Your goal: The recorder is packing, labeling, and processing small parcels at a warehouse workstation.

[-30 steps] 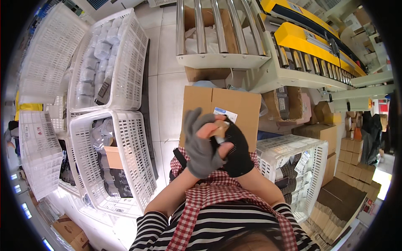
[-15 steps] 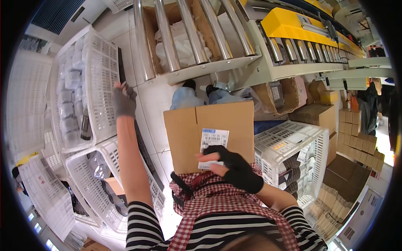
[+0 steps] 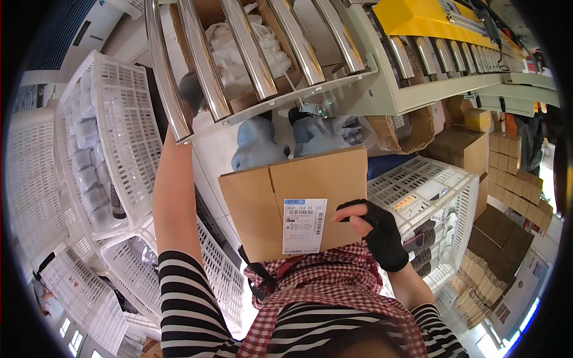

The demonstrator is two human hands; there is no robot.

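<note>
A brown carton (image 3: 250, 209) with a white printed label (image 3: 304, 227) rests in front of my body, upper edge tilted away from me. My right hand (image 3: 382, 235), in a black fingerless glove, is over the carton's right side, beside the label; thumb and forefinger stand apart with nothing between them. My left arm stretches far forward. My left hand (image 3: 191, 94), in a grey glove, is down among the steel rollers (image 3: 206, 65), beside an open box (image 3: 236, 92) of crumpled white plastic (image 3: 250, 51). Rollers hide most of its fingers, so its grip does not show.
White plastic crates (image 3: 128, 137) with wrapped grey items stand at left. Another white crate (image 3: 418, 185) holding dark rolls sits at right. Ahead is a yellow machine (image 3: 418, 18) on a roller conveyor; flat cartons (image 3: 501, 244) are stacked far right.
My left hand has gone forward from beside the left crate to among the rollers. My right hand has slid right, off the label, uncovering it. The view has shifted slightly.
</note>
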